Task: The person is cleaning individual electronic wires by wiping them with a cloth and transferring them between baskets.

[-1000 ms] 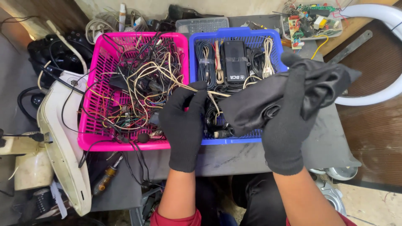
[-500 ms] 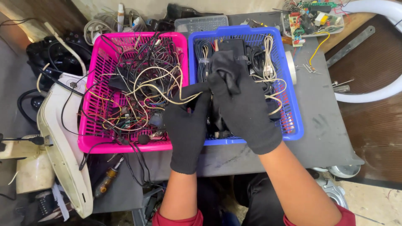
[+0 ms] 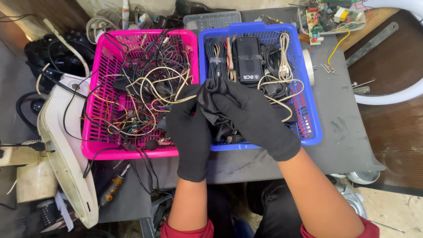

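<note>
1. left hand (image 3: 190,132) in black knit glove and right hand (image 3: 255,119), gloved too, are together, both gripping a crumpled black cloth (image 3: 210,100).
2. beyond the left hand: pink plastic basket (image 3: 98,132) with tangled wires.
3. beyond the right hand: blue plastic basket (image 3: 308,110) with coiled cables.

Grey worktable (image 3: 348,132) sat over a brown wooden floor (image 3: 396,128), with pale concrete (image 3: 387,207) showing at lower right. A white curved tube (image 3: 396,90) lay to the right. Light was even and soft, with no hard shadows.
</note>
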